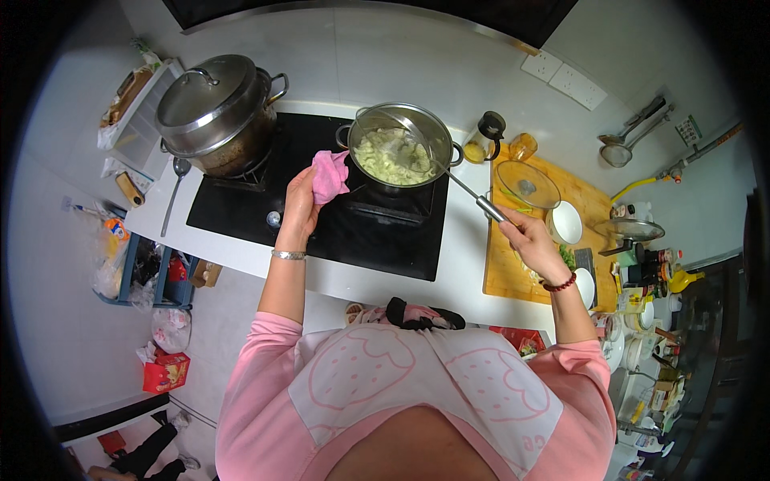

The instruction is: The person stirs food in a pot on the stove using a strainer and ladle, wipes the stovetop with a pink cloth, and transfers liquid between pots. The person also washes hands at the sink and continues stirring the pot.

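My left hand (302, 201) grips a folded pink cloth (330, 176) above the black glass hob (325, 234), just left of a two-handled steel pot (395, 180). Pale green chopped vegetable pieces (385, 157) fill the bottom of that pot. My right hand (532, 243) is shut on the handle of a long metal wire skimmer (472, 193). Its mesh head lies inside the pot, over the vegetable pieces and partly among them.
A large lidded steel steamer pot (219, 120) occupies the left burner, with a metal spoon (174, 195) beside it. Right of the hob, a wooden cutting board (511, 273) carries a glass lid (529, 184) and white bowls (564, 222). A glass jug (483, 141) stands behind. Someone's legs (147, 448) show lower left.
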